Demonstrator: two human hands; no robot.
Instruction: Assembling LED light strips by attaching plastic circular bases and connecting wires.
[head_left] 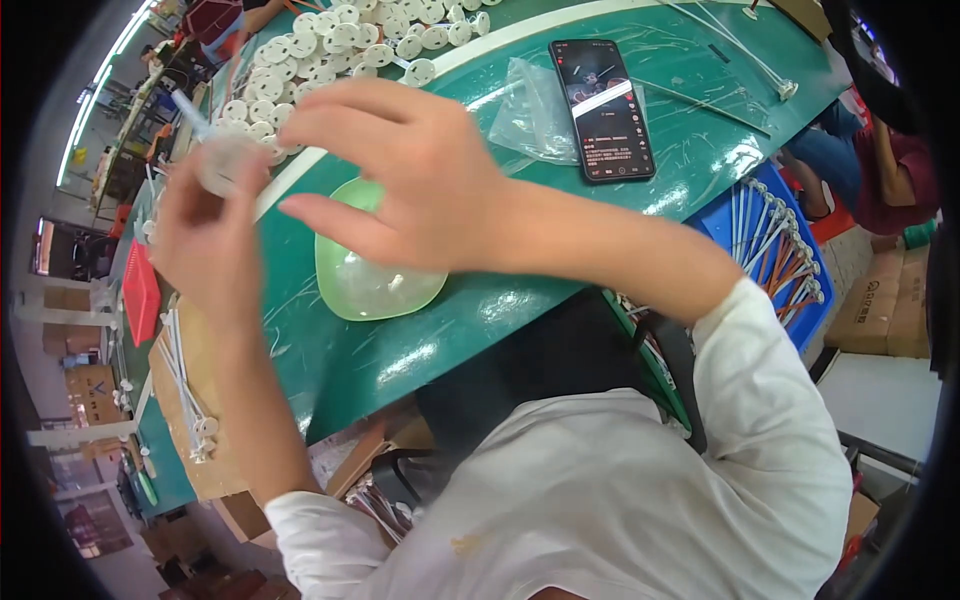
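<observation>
Raised over the left part of the bench, my left hand (210,225) is closed on a pale round disc piece (228,160). A thin whitish rod (188,110) sticks up beside this piece; blur hides how the two join. My right hand (420,175) is just to the right, thumb and fingers apart and nothing visible between them. Its fingertips point at the disc; whether they touch it I cannot tell. Below my right hand a light green bowl (385,295) stands on the green bench top, partly covered by that hand. What the bowl holds is unclear.
Many white discs (330,45) are heaped at the back. A lit phone (605,110) lies by a clear plastic bag (530,110). A blue crate (820,265) of disc-ended rods stands right. A red basket (140,290) and more rods (180,370) are left. Another person (885,170) sits right.
</observation>
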